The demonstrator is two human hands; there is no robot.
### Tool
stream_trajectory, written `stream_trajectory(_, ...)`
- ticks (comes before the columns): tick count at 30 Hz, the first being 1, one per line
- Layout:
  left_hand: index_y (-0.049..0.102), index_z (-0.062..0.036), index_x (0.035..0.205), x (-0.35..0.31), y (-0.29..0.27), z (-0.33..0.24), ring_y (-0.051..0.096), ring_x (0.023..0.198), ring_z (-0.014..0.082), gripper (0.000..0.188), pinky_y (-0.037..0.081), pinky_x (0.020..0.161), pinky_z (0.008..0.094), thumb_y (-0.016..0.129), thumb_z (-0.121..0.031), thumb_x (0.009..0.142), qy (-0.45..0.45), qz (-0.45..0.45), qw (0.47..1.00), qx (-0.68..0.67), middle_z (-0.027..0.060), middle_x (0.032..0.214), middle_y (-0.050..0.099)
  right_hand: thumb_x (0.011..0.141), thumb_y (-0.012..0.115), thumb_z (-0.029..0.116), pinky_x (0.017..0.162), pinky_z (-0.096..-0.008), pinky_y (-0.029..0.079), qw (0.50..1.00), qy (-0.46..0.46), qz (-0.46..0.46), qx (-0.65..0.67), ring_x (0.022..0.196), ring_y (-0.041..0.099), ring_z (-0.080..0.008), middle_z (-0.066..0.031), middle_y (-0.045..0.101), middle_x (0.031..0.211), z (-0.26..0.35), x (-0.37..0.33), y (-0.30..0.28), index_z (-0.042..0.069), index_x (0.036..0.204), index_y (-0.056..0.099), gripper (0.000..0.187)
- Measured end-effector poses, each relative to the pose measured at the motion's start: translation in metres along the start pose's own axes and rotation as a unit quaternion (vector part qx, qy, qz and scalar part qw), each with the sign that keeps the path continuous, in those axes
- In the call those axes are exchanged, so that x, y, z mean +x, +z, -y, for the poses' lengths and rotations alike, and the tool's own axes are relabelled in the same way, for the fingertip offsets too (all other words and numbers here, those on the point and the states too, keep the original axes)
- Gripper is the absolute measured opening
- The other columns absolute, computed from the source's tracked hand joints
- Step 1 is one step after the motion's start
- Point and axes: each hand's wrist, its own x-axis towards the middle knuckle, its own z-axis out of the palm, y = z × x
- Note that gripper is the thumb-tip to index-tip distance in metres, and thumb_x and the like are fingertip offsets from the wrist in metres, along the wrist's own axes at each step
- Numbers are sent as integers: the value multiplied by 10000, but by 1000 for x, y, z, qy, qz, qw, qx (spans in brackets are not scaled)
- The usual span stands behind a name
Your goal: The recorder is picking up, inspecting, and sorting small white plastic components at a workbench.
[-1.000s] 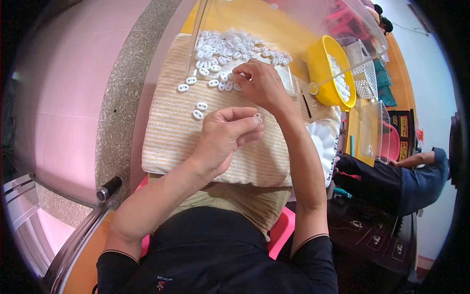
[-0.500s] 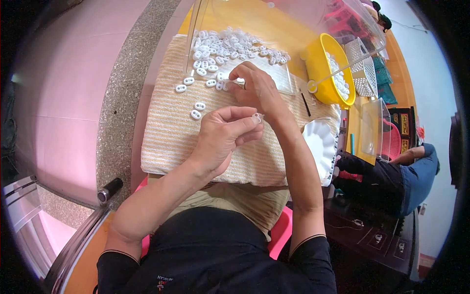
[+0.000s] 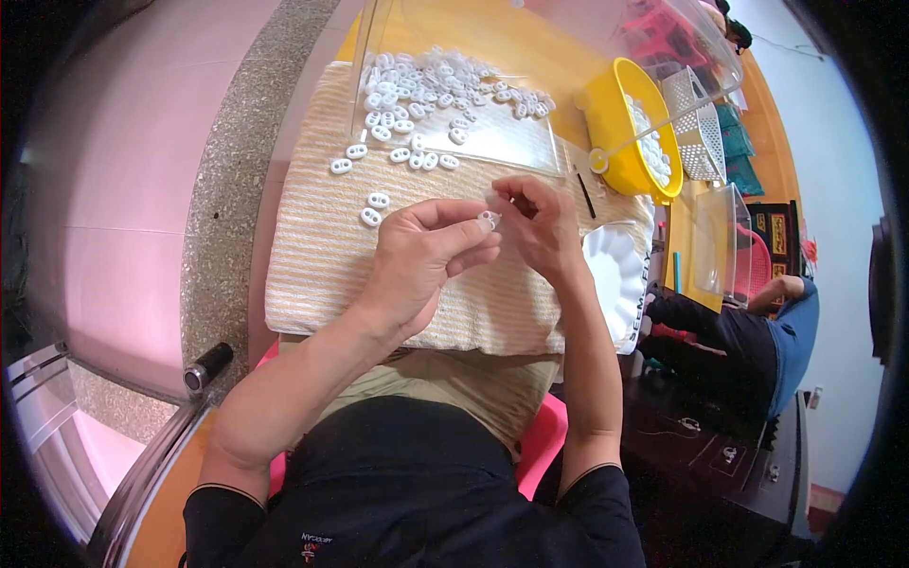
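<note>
My left hand (image 3: 417, 256) pinches a small whitish plastic piece (image 3: 487, 219) between thumb and forefinger. Close beside it on the right, my right hand (image 3: 547, 225) has its fingertips drawn together; what they hold, if anything, is too small to make out. Both hands are above a striped beige towel (image 3: 312, 275). Two white oval two-hole plastic pieces (image 3: 375, 209) lie left of my left hand. Beyond the hands, more such pieces (image 3: 412, 90) form a heap under and around a clear plastic cover (image 3: 540, 57).
A yellow basin (image 3: 601, 114) of white pieces stands at the far right, beside a white perforated basket (image 3: 696, 123). A thin black tool (image 3: 585, 194) and a white scalloped dish (image 3: 611, 275) lie on the right. Another person (image 3: 795, 331) sits farther right.
My right hand has come back from the loose pieces toward my left hand, its fingertips now beside the held piece. The left hand keeps its pinch. The whole view has shifted slightly.
</note>
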Motion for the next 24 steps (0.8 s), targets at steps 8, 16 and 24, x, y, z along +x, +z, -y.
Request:
stream_trajectory(8, 635, 28, 1021, 4, -4, 5, 677, 842, 186, 151, 589, 777, 308, 628, 1, 872, -3, -7, 1000, 16, 114, 933, 678, 805, 643, 44, 708, -362, 524, 992, -93, -7, -89, 799, 656, -299, -117, 662, 884, -15, -24, -3, 66, 990, 675, 190)
stream_trajectory(16, 631, 20, 1012, 5, -6, 4, 678, 842, 184, 146, 590, 775, 303, 635, -1, 868, -6, -13, 1000, 18, 113, 936, 678, 810, 654, 82, 698, -374, 525, 988, -102, -36, -110, 788, 652, -296, -103, 656, 863, -12, -26, 1, 74, 952, 679, 145)
stream_trajectory(24, 631, 16, 1010, 5, -6, 3, 677, 839, 181, 141, 589, 773, 296, 638, -7, 871, -9, -11, 1000, 20, 112, 944, 677, 783, 652, 54, 672, -381, 523, 985, -127, -60, -102, 756, 644, -299, -103, 646, 825, -13, -29, 4, 77, 868, 674, 90)
